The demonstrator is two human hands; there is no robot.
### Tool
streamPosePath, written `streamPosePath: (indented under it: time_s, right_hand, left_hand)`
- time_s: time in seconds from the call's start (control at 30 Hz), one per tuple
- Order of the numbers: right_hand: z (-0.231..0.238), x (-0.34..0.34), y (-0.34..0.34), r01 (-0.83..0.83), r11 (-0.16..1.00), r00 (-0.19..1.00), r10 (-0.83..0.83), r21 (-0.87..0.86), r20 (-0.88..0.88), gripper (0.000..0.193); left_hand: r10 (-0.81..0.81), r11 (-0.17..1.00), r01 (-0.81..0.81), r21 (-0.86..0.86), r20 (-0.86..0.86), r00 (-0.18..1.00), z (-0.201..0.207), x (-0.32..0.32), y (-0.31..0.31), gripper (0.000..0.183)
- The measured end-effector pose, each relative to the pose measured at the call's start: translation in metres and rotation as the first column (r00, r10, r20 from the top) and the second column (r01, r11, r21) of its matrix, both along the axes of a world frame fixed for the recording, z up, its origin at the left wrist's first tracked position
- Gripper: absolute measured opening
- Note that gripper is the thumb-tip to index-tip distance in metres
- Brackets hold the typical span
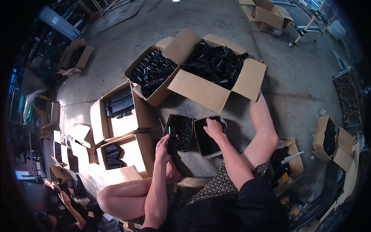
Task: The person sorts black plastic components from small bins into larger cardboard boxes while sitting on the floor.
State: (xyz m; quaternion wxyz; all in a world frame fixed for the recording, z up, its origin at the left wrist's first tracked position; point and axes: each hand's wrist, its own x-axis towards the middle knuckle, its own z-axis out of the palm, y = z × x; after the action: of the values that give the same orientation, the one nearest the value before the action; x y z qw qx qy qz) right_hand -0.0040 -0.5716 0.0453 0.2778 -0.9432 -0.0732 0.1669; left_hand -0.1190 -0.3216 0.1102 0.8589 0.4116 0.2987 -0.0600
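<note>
The left grip point(162, 146) is clamped on a black part point(171, 131), thumb and fingers pinching its lower end, over the left side of the left small box point(190, 146). The part is short, narrow and roughly block-shaped, held close to upright, its dark surface catching a pale glint; finer detail is too small to tell. The right grip point(214, 127) reaches into the right small box point(198, 133), fingers bent downward; whether the fingertips are apart or together on something cannot be told.

The two small boxes sit side by side on the floor point(301, 73), dark-walled and squarish. The left one holds a loose, grainy heap of small black pieces point(184, 129); the inside of the right one is too dark to read.

Beyond them, a big carton point(199, 89) of plain brown cardboard spreads its stiff, flat flaps around a jumble of glossy black pieces point(212, 63). Beside it on the left, another carton point(164, 92) holds slimmer, elongated black pieces point(152, 69) with bright streaks of reflected light.

Nearer on the left, an upper carton point(123, 125) and a lower carton point(135, 152) contain dark ribbed pieces stacked in neat rows point(119, 102). The floor is smooth grey concrete, scuffed and cracked; the person's shorts point(208, 187) carry a woven-looking geometric pattern.
</note>
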Motion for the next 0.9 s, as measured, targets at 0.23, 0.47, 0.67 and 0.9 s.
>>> streamPosePath:
  time_s: [0.23,0.47,0.67,0.9]
  right_hand:
    - [-0.034,-0.032,0.032,-0.122,0.987,0.991,0.114,-0.109,-0.077,0.027]
    - [-0.02,-0.026,0.013,-0.09,0.996,0.994,0.089,0.022,0.063,0.014]
    - [0.038,-0.005,0.015,-0.009,0.936,1.0,0.018,0.351,-0.024,0.018]
    - [0.08,-0.004,0.034,0.261,0.56,0.903,0.146,0.787,-0.403,0.021]
  left_hand:
    - [-0.049,0.999,0.049,-0.004,0.084,0.995,0.001,0.006,-0.008,0.025]
    - [-0.115,0.943,0.029,0.331,0.243,0.963,0.011,0.009,-0.016,0.026]
    - [-0.126,0.902,-0.015,0.432,0.296,0.947,0.02,0.012,-0.022,0.024]
    - [-0.129,0.876,-0.005,0.483,0.245,0.961,0.023,0.012,-0.025,0.024]
